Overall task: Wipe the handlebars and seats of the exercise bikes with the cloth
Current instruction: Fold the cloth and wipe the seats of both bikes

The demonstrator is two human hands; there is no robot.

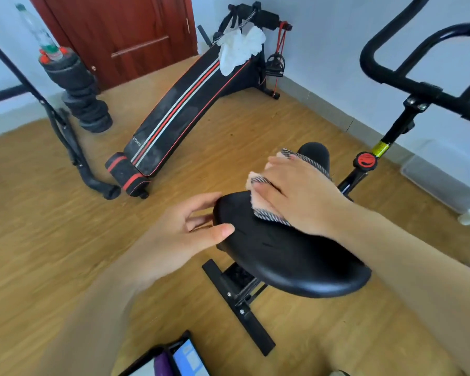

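Observation:
A black bike seat [288,256] fills the middle of the view, its narrow nose pointing away from me. My right hand [301,194] lies flat on a pink cloth with grey striped edges [263,204], pressing it onto the seat's upper left part. At the seat's left edge, my left hand [185,232] grips the rim, thumb on top and fingers underneath. The black handlebars [407,82] rise at the upper right on a post with a red knob [365,160].
A black sit-up bench with red and white stripes [179,115] stands on the wooden floor ahead, white cloths [239,47] draped over its top. Stacked black weights [79,90] stand near a brown door. A black frame [65,137] leans at left. Phones [174,359] show at bottom.

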